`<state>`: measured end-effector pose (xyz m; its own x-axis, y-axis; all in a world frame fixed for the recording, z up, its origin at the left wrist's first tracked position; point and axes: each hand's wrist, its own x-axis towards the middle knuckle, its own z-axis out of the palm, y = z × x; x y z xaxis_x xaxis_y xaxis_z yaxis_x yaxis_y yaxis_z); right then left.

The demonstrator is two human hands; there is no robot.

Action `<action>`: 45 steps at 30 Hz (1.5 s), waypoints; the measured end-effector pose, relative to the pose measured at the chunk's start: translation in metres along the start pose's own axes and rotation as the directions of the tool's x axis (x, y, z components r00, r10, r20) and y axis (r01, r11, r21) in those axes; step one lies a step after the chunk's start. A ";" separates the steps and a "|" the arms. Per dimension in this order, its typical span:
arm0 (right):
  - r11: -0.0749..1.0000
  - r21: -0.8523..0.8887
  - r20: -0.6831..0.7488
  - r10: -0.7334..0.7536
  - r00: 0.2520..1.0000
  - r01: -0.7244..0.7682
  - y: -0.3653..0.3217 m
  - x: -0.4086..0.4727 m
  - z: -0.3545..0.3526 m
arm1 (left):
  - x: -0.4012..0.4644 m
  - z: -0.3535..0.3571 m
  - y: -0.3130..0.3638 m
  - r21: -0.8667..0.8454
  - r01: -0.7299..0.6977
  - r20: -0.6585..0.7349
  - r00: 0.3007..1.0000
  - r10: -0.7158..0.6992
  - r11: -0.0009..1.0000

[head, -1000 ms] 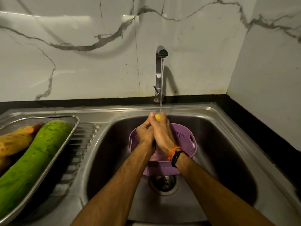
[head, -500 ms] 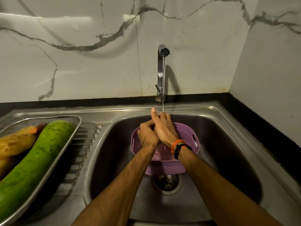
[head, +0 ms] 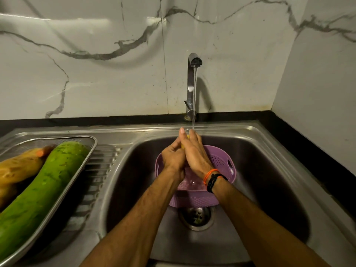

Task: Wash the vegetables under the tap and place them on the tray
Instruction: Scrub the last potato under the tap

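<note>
Both hands, left (head: 173,158) and right (head: 194,153), press a small yellow vegetable (head: 187,136) between them under the tap (head: 193,74), over the basket (head: 221,162). Fingers mostly hide it. Risk: wet, it slips toward the drain (head: 195,216); tray (head: 82,162) lies well left.

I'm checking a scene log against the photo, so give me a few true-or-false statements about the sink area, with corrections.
1. Water runs from the tap. True.
2. The purple basket sits on the draining board. False: it is inside the sink, by the drain.
3. The left hand and right hand enclose a small yellow item under the stream. True.
4. The metal tray is empty. False: it holds a long green gourd and other produce.
5. The wristbands are on the left wrist. False: right wrist.
</note>
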<state>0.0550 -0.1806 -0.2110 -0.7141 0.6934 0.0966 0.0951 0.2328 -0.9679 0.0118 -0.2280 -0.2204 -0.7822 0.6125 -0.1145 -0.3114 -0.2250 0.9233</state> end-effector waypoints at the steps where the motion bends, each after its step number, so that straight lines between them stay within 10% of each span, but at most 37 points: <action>1: 1.000 0.013 -0.022 0.013 1.000 -0.013 -0.001 0.003 -0.001 | 0.000 0.002 -0.002 -0.026 0.023 0.006 1.000 -0.023 0.999; 14: 0.998 0.062 -0.086 -0.008 0.996 0.013 0.002 -0.005 0.007 | 0.005 0.009 0.004 -0.414 0.146 0.010 0.988 -0.156 0.899; 45: 0.993 0.115 -0.095 0.045 0.994 -0.034 0.015 0.011 -0.022 | 0.011 0.005 0.011 -0.289 0.132 -0.053 0.987 -0.154 0.948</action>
<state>0.0638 -0.1546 -0.2193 -0.6402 0.7646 0.0745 0.0392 0.1293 -0.9908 0.0027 -0.2205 -0.2100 -0.7526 0.5986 -0.2744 -0.5547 -0.3518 0.7540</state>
